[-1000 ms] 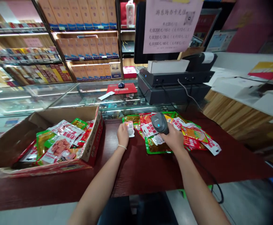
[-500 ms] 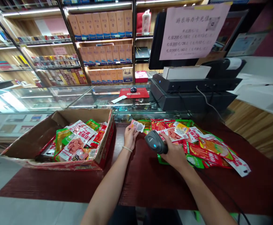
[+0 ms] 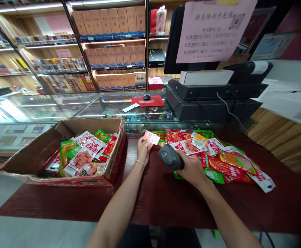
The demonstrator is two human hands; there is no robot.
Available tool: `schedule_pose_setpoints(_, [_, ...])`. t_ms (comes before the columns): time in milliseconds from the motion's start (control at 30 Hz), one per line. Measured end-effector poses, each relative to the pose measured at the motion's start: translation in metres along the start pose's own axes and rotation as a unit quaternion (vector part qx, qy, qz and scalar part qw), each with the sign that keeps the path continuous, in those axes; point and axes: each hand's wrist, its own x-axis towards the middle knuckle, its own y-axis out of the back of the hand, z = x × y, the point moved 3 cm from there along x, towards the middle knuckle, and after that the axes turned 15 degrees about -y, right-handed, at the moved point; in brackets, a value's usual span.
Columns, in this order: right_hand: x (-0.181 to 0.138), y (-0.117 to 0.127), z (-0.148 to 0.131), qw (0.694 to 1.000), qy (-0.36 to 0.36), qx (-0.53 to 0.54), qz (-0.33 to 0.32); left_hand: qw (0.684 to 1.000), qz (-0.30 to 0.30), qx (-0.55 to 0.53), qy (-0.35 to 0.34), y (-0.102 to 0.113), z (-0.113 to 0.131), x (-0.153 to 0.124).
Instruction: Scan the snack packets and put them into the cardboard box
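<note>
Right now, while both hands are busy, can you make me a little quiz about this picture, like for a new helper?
1. Pick one: what does the right hand hold?
a) a computer mouse
b) a handheld scanner
c) a drinks bottle

2. True or false: the left hand is empty.

3. Fill in the blank: the open cardboard box stands on the person's ____ side.

Key:
1. b
2. False; it holds a small pink-and-white packet.
3. left
</note>
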Motion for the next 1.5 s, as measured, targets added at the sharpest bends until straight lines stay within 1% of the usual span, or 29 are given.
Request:
schedule_pose_setpoints(100, [0.000,-0.002,0.002,0.999,0.015,0.008,0.028,1.000,-0.007,0.009,-0.006,-0.001,-0.001,0.000])
schedule_pose_setpoints(167, [0.001,-0.004,0.004,0.998,0.026,0.012,0.063,0.998,-0.008,0.051,-0.026,-0.006,0.002,0.000])
schedule_pose_setpoints(200, [0.001,-0.005,0.005,0.996,0.026,0.014,0.081,0.995,-0.008,0.084,-0.046,-0.009,0.006,-0.001])
schedule_pose_setpoints(267, [0.003,-0.008,0.007,0.994,0.012,0.012,0.108,0.982,-0.022,0.158,-0.105,-0.020,0.024,-0.004])
schedule_pose_setpoints(333, [0.004,-0.011,0.008,0.992,-0.009,0.005,0.124,0.956,-0.060,0.229,-0.173,-0.033,0.054,-0.012])
schedule_pose_setpoints(367, [0.004,-0.012,0.007,0.991,-0.016,0.005,0.131,0.938,-0.091,0.266,-0.203,-0.040,0.073,-0.018])
schedule_pose_setpoints(400, [0.004,-0.012,0.007,0.990,-0.021,0.007,0.138,0.914,-0.124,0.310,-0.231,-0.046,0.094,-0.024])
schedule_pose_setpoints(433, [0.004,-0.012,0.006,0.989,-0.023,0.011,0.142,0.879,-0.156,0.369,-0.260,-0.050,0.118,-0.031])
schedule_pose_setpoints(467, [0.004,-0.012,0.006,0.989,-0.024,0.018,0.145,0.829,-0.186,0.442,-0.287,-0.053,0.142,-0.039])
schedule_pose_setpoints(500, [0.004,-0.013,0.005,0.989,-0.025,0.025,0.146,0.773,-0.205,0.515,-0.308,-0.053,0.165,-0.045])
schedule_pose_setpoints(533, [0.004,-0.013,0.004,0.988,-0.025,0.034,0.146,0.719,-0.211,0.579,-0.321,-0.049,0.188,-0.050])
schedule_pose_setpoints(600, [0.003,-0.014,0.001,0.988,-0.022,0.050,0.144,0.635,-0.165,0.675,-0.338,-0.033,0.231,-0.055])
schedule_pose_setpoints(667, [0.003,-0.015,-0.003,0.988,-0.014,0.063,0.142,0.567,-0.091,0.745,-0.338,-0.008,0.264,-0.055])
schedule_pose_setpoints(700, [0.003,-0.016,-0.005,0.988,-0.009,0.067,0.141,0.538,-0.059,0.771,-0.334,0.006,0.276,-0.053])
schedule_pose_setpoints(733, [0.003,-0.016,-0.008,0.988,-0.004,0.070,0.139,0.513,-0.042,0.791,-0.330,0.020,0.286,-0.050])
schedule_pose_setpoints(767, [0.003,-0.016,-0.011,0.988,-0.001,0.071,0.139,0.494,-0.037,0.805,-0.326,0.032,0.292,-0.047])
schedule_pose_setpoints(800, [0.004,-0.016,-0.014,0.988,0.003,0.071,0.140,0.482,-0.040,0.814,-0.321,0.043,0.296,-0.044])
schedule_pose_setpoints(833, [0.004,-0.015,-0.017,0.987,0.006,0.072,0.142,0.477,-0.047,0.818,-0.316,0.053,0.298,-0.042])
schedule_pose_setpoints(900, [0.004,-0.012,-0.021,0.986,0.007,0.073,0.150,0.483,-0.058,0.820,-0.301,0.064,0.296,-0.039])
schedule_pose_setpoints(967, [0.005,-0.009,-0.024,0.985,0.005,0.073,0.158,0.499,-0.061,0.816,-0.287,0.064,0.290,-0.040])
schedule_pose_setpoints(1000, [0.005,-0.007,-0.025,0.985,0.003,0.071,0.158,0.506,-0.068,0.811,-0.286,0.059,0.285,-0.041])
schedule_pose_setpoints(1100, [0.007,-0.002,-0.025,0.988,-0.001,0.051,0.148,0.523,-0.110,0.785,-0.313,0.032,0.268,-0.048])
schedule_pose_setpoints(1200, [0.011,0.005,-0.018,0.990,-0.045,0.011,0.137,0.544,-0.170,0.749,-0.338,-0.004,0.243,-0.054])
schedule_pose_setpoints(1267, [0.013,0.012,-0.009,0.988,-0.082,-0.010,0.132,0.557,-0.208,0.726,-0.345,-0.026,0.221,-0.056])
schedule_pose_setpoints(1367, [0.017,0.023,0.012,0.981,-0.138,-0.029,0.130,0.576,-0.262,0.694,-0.343,-0.055,0.179,-0.052])
schedule_pose_setpoints(1500, [0.018,0.040,0.050,0.962,-0.230,-0.041,0.139,0.609,-0.329,0.646,-0.321,-0.088,0.110,-0.042])
